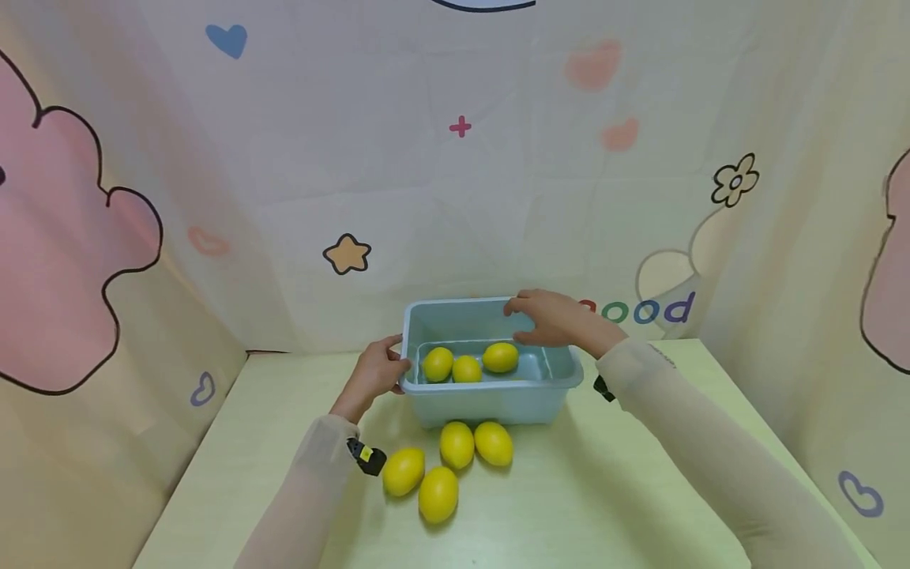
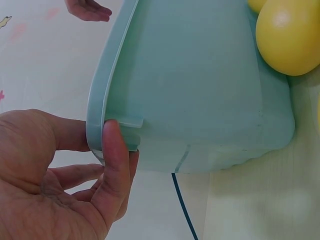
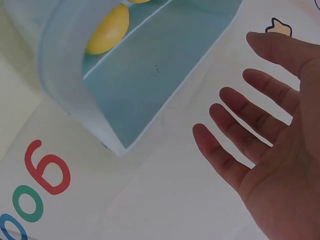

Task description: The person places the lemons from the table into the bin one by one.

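Observation:
A light blue plastic bin stands against the back curtain, with three yellow lemons on its floor. My left hand grips the bin's left end; in the left wrist view its thumb and fingers pinch the rim. Over the bin's right half hovers my right hand, fingers spread and slightly bent, holding nothing. The right wrist view has that hand apart from the bin wall. Several more lemons lie on the table just in front of the bin.
The pale green table runs up to a printed curtain at the back and both sides. Black straps with small mounts sit on the wrists.

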Action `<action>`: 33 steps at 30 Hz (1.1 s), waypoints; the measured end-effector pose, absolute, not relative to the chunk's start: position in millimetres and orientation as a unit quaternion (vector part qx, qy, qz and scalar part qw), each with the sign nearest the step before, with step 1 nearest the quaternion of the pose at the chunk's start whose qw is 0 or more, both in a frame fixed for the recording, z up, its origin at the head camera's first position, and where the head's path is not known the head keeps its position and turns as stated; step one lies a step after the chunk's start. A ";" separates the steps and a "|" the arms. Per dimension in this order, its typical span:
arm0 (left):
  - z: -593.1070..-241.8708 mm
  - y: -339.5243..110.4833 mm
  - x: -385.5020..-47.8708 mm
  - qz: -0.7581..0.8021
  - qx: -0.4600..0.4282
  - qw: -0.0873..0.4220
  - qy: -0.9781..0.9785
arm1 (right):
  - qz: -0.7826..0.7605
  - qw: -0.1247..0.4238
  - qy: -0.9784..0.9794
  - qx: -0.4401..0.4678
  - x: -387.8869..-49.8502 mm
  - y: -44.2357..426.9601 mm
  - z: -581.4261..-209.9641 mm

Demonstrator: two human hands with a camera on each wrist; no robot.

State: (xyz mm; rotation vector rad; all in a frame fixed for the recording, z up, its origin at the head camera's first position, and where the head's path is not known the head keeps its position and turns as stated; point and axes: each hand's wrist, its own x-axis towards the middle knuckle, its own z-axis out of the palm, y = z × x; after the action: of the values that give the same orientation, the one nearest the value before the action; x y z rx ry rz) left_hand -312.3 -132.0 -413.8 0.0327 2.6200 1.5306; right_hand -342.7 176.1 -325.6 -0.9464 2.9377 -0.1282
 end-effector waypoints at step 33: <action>-410.8 -132.0 -312.5 0.507 0.010 0.056 0.860 | -0.294 0.014 0.951 -0.096 -319.3 254.4 -358.5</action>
State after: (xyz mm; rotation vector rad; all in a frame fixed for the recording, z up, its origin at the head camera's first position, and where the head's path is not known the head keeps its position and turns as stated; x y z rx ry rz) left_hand -312.5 -132.0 -410.8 0.0300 2.6085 1.5396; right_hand -319.3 254.4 -358.5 -0.2997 2.9608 -0.9162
